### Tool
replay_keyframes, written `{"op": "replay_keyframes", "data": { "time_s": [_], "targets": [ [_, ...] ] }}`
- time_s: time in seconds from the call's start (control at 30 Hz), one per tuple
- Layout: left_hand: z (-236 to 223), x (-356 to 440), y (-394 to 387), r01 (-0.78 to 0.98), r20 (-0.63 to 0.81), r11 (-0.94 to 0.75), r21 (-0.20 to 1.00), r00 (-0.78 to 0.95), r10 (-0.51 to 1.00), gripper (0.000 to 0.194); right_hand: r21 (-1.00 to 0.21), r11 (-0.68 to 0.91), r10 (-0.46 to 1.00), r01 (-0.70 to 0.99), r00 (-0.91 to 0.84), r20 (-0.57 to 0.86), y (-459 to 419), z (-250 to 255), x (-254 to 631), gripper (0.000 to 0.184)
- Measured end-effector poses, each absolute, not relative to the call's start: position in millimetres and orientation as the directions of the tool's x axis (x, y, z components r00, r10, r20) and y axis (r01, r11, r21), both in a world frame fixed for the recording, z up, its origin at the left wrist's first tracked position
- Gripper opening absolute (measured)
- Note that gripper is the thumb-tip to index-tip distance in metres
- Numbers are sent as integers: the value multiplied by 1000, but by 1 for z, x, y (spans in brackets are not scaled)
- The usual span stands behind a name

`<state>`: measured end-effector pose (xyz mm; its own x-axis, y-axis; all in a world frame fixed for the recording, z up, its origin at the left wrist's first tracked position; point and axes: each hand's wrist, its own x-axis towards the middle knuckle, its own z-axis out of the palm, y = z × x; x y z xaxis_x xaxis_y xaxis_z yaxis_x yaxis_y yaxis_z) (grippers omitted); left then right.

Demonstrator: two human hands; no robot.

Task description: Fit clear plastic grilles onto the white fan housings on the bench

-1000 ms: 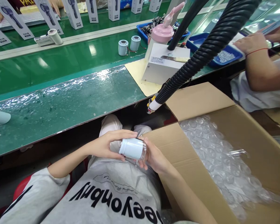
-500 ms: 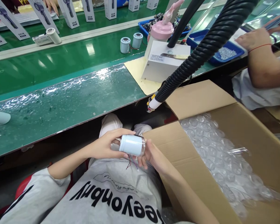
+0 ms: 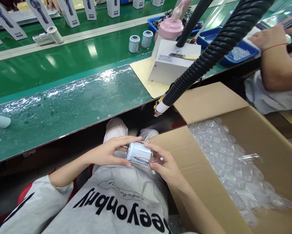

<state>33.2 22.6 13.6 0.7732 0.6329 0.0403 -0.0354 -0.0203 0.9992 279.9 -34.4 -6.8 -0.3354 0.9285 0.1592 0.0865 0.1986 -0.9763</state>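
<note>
One open cardboard box (image 3: 209, 104) is lined with bubble wrap (image 3: 231, 169), while beside it, over the lap, a white cylinder (image 3: 138, 152) lying sideways, long axis left-right, is gripped by left hand (image 3: 109, 152) and right hand (image 3: 165, 165).

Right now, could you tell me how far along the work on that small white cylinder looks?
Done: two similar cylinders stand on the green bench. In hand: the left hand and right hand hold the white cylinder over the lap, red and blue wires trailing loose across it. Left: it is not yet on the bench; the open carton shows only bubble wrap.
</note>
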Motion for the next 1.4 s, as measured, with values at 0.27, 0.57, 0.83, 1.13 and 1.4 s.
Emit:
{"op": "replay_keyframes", "data": {
  "time_s": [0.27, 0.57, 0.83, 1.13, 1.4],
  "targets": [
    [1, 29, 16, -71, 6, 82, 994, 794, 608, 86, -933, 296, 906, 207, -371, 204, -39, -1, 282, 37],
    [1, 28, 18, -87, 59, 16, 996, 791, 609, 86, -974, 131, 948, 184, -310, 69, -40, 1, 283, 37],
    [-11, 23, 16, -46, 87, -86, 995, 814, 574, 92, -929, 282, 899, 238, -403, 169, -40, -1, 279, 43],
    [-12, 24, 12, -152, 76, 72, 986, 782, 618, 98, -846, 416, 897, 335, -303, 321, -42, -1, 269, 85],
    [0, 28, 20, 106, -57, -22, 994, 685, 726, 69, -878, 384, 905, 286, -307, 295, -35, -12, 278, 64]
  ]
}}
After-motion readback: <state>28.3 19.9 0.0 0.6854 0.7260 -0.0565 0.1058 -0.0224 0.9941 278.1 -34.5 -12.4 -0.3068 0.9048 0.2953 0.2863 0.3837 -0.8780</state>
